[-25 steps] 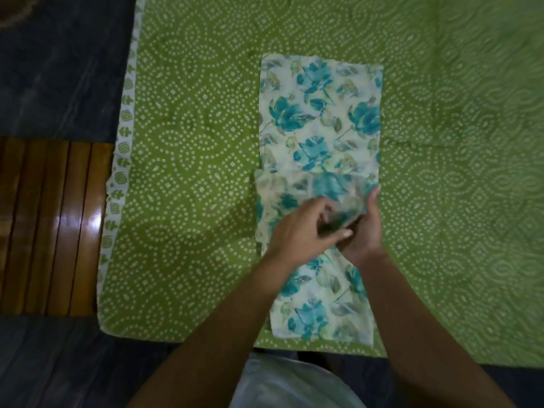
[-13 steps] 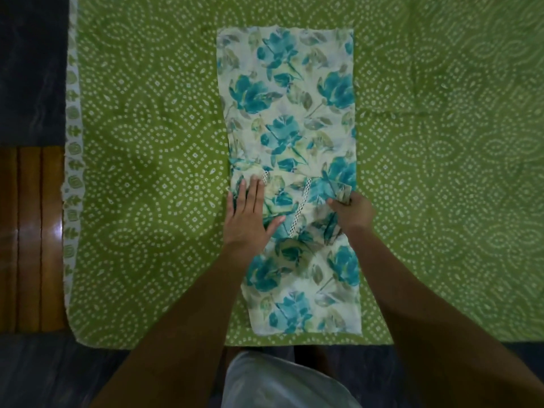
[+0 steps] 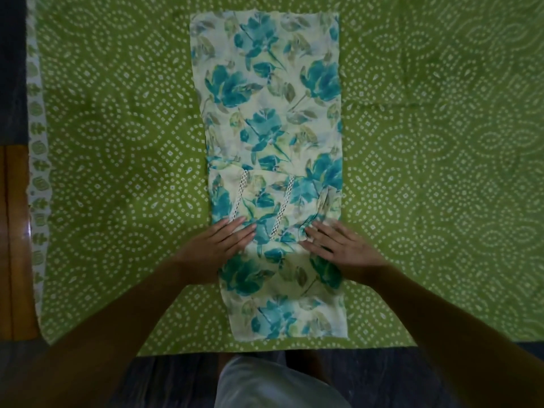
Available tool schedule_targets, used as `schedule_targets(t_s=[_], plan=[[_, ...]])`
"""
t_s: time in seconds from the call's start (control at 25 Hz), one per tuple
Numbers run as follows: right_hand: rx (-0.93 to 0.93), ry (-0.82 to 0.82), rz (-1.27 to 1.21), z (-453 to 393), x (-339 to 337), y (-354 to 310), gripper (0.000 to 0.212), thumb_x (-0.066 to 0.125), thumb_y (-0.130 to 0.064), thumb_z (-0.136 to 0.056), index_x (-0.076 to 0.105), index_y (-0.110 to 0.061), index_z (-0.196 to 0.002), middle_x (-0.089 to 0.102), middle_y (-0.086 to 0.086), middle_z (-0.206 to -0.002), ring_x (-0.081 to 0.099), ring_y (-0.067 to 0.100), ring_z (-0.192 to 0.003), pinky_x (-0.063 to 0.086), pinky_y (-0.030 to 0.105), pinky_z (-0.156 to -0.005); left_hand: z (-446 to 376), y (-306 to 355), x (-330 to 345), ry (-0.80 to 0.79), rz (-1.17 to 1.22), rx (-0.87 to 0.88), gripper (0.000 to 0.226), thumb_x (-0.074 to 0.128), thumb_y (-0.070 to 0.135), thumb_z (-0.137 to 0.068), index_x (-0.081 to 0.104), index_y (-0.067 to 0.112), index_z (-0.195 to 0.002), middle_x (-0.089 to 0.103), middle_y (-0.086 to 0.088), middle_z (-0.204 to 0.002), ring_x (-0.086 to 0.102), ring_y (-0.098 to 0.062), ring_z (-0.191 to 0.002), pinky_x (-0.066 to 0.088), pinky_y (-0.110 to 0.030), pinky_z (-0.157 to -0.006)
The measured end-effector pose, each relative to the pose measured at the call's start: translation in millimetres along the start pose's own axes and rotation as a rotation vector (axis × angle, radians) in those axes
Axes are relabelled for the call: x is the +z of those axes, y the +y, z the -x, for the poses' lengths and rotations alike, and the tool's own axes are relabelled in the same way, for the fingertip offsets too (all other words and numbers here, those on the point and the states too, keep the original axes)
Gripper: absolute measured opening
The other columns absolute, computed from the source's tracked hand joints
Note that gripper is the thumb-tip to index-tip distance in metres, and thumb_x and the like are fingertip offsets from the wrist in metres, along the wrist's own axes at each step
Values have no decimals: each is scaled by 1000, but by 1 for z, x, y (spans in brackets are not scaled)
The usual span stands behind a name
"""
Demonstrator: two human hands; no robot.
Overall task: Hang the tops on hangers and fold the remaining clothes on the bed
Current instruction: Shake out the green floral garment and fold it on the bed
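Floral cloth (image 3: 273, 128) lies flat lengthwise on the green bedsheet (image 3: 117, 148), folded into a long strip. Left hand (image 3: 219, 245) presses the cloth's left edge, fingers straight. Right hand (image 3: 338, 245) presses its right side, flat too (slightly blurred). Hands apart, the lace strips (image 3: 282, 207) between them. Most of the cloth lies beyond the hands.

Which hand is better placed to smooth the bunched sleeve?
Right. The right hand lies flat with fingertips at the bunched sleeve on the garment's right edge; the left hand rests across it.
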State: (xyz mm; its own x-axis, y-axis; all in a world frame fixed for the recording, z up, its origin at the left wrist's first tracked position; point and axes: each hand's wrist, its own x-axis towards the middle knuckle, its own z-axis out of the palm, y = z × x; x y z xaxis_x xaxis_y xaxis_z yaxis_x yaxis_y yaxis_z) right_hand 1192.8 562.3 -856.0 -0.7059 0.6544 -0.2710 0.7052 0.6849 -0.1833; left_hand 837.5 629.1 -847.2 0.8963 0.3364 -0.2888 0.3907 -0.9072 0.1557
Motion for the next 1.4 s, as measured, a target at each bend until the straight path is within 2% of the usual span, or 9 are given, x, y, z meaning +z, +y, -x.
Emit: schedule_targets(t_s=[0.12,0.32,0.52,0.8,0.92,1.04,1.16,1.24,1.4], plan=[[142,54,-475,-15,-11,13,53,58,-20,-79,56,-21,-132,52,3,-139,46,19,-130,32,40,-112,-12,-5,2,109,376,-149,54,41,26,-85,50,14,-137,45,-2,-145,39,-21,-135,25,-33,-114],[1158,178,-1320,-74,-64,57,20,55,-10,-92,63,-6,-74,63,8,-74,57,11,-61,45,28,-58,-59,-46,-42,221,1323,-1326,37,41,17,-100,54,-6,-125,55,-25,-128,56,-34,-112,43,-39,-96],[1382,-92,-1431,-116,-67,86,46,33,-41,-101,56,-7,-122,58,11,-114,55,27,-97,48,35,-80,-105,-81,-68,201,1882,-1320,48,24,35,-104,41,8,-140,49,-11,-137,56,-25,-100,47,-28,-79],[1369,-344,-1488,-120,-75,104,61,27,-66,-91,62,-17,-97,61,15,-102,58,24,-85,45,34,-75,-95,-102,-52,-33,1703,-1328,109,21,98,-61,32,32,-147,32,-7,-153,36,-29,-137,30,-53,-111],[1382,-316,-1467,-122,-78,102,100,26,-93,-68,56,-22,-131,55,17,-129,56,36,-113,43,45,-92,-95,-108,-43,-24,1788,-1245,123,26,107,-35,31,47,-143,27,-1,-156,30,-27,-141,25,-58,-110],[1265,-162,-1588,-118,-79,92,118,39,-100,-50,44,-27,-142,49,9,-141,52,35,-119,42,50,-98,-89,-93,-53,79,1816,-1138,102,40,94,-59,34,40,-145,35,4,-152,37,-21,-136,28,-50,-113],[1217,101,-1588,-100,-72,74,82,72,-69,-65,63,-13,-124,67,8,-119,66,24,-100,54,40,-89,-68,-76,-53,106,1687,-1136,71,69,65,-72,59,23,-128,61,4,-125,60,-11,-110,45,-33,-99],[1231,254,-1500,-80,-65,57,47,71,-42,-82,69,-5,-110,71,10,-104,69,18,-83,57,26,-69,-50,-57,-51,258,1579,-1199,44,74,41,-80,70,6,-107,70,-7,-97,68,-11,-83,53,-25,-81],[1181,251,-1520,-44,-51,7,29,59,-32,-93,71,-8,-82,69,4,-71,64,12,-62,50,22,-56,-11,-15,-48,244,1617,-1295,40,69,39,-85,74,-1,-88,73,-15,-89,69,-28,-84,53,-38,-83]])
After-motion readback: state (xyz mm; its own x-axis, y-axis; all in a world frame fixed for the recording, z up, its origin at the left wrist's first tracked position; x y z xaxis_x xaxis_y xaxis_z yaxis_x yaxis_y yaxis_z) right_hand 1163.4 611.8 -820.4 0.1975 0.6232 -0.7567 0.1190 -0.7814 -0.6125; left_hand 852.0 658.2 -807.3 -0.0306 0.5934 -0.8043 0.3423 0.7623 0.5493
